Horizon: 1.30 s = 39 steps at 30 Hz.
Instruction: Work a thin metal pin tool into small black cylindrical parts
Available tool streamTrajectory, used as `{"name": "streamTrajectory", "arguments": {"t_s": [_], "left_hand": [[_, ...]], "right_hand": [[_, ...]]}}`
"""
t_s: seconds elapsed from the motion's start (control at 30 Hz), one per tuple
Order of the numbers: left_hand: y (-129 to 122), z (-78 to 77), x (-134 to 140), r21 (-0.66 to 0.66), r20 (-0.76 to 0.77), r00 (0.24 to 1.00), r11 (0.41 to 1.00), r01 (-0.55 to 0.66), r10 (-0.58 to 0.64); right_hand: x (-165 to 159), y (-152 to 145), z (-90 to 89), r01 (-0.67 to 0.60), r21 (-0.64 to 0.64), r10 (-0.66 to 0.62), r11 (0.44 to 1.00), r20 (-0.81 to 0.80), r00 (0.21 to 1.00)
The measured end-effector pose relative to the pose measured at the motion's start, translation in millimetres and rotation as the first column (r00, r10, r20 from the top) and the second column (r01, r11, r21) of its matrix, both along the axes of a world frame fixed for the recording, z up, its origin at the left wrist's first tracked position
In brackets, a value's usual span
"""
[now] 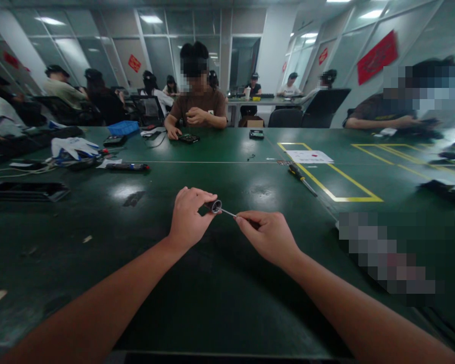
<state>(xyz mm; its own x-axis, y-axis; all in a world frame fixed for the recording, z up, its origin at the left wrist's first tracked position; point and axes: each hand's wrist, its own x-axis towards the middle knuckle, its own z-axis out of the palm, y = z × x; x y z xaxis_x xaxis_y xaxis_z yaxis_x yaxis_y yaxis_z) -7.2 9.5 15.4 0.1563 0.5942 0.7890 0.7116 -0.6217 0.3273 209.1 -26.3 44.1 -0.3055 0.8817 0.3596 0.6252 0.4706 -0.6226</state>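
Note:
My left hand (191,215) is closed around a small dark cylinder (215,206), its round open end turned to the right. Between the thumb and fingers of my right hand (271,235) is a thin metal rod (228,213). The rod's far tip reaches the mouth of the cylinder; how deep it goes I cannot tell. Both hands are held above the green table (227,283). My fingers cover most of the cylinder and the near end of the rod.
A black and yellow screwdriver (302,179) lies beyond my right hand, near yellow tape (358,197) and a white paper (309,156). White gloves (74,148), a dark pen-like tool (128,167) and a black tray (26,191) are left. Across the table sits a person (197,103).

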Motion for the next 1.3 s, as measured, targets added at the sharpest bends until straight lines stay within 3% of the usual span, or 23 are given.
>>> {"name": "streamTrajectory", "arguments": {"t_s": [0.57,0.87,0.97,1.1,1.3], "left_hand": [[-0.8,-2.3,0.7,-0.027,-0.025,1.000,1.000,0.014,-0.015],[2.0,-1.4,-1.1,-0.074,0.017,1.000,0.997,-0.017,0.019],[3.1,-2.4,-1.8,-0.087,0.037,0.999,0.996,-0.029,0.032],[4.2,-4.7,-1.8,-0.093,0.058,0.998,0.995,-0.025,0.030],[5.8,-8.4,-0.8,-0.127,0.075,0.997,0.992,0.006,0.003]], "right_hand": [[0.3,0.8,-0.2,0.009,0.054,-0.011,0.999,0.040,0.999],[3.0,-1.3,5.2,-0.046,0.010,0.046,0.999,-0.049,0.998],[4.6,-1.0,3.4,-0.006,-0.033,0.000,0.999,-0.167,0.986],[7.5,2.4,1.6,-0.021,-0.055,-0.004,0.998,-0.417,0.909],[6.9,-1.3,3.5,-0.004,-0.006,0.000,1.000,-0.520,0.854]]}}
